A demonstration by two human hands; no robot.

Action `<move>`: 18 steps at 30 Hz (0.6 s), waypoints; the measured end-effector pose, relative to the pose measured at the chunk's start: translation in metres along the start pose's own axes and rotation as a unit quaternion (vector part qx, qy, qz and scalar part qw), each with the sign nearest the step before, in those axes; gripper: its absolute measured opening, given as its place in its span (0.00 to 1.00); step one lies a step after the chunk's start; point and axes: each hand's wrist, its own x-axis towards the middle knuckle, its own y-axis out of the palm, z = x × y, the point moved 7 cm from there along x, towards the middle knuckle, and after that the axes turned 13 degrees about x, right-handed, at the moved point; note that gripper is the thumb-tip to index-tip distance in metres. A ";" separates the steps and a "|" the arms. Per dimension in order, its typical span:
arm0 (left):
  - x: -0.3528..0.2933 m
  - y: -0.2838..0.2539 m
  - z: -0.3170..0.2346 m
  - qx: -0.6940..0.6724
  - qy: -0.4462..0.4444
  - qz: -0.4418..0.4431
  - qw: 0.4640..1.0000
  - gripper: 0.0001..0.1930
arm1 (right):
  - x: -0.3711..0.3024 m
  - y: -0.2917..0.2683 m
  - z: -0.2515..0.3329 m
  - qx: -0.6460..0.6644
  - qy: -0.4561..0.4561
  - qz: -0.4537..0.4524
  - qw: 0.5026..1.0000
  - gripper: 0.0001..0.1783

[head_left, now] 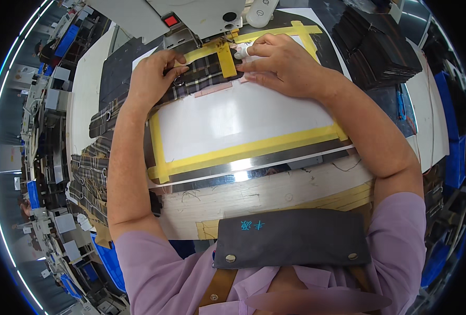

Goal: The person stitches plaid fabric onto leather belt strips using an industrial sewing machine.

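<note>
A dark plaid fabric strip with metal rings lies across the work plate, below the head of a sewing machine. At its left part, my left hand pinches the strip's upper edge between thumb and fingers. My right hand rests at the strip's right end, its fingers stretched out and apart. A white wrap covers one fingertip there. Between the hands, a yellow guide piece crosses the strip near the machine's foot. A pink strip shows along the fabric's lower edge. The needle cannot be made out.
Yellow tape borders the white sheet. Dark stacked pieces stand at the far right, with a blue tool nearby. More plaid strips hang over the left edge. Blue bins stand at right.
</note>
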 end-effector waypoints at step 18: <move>-0.012 0.027 -0.044 -0.192 0.064 -0.064 0.977 0.18 | -0.004 -0.003 -0.006 0.017 0.018 -0.016 1.000 0.15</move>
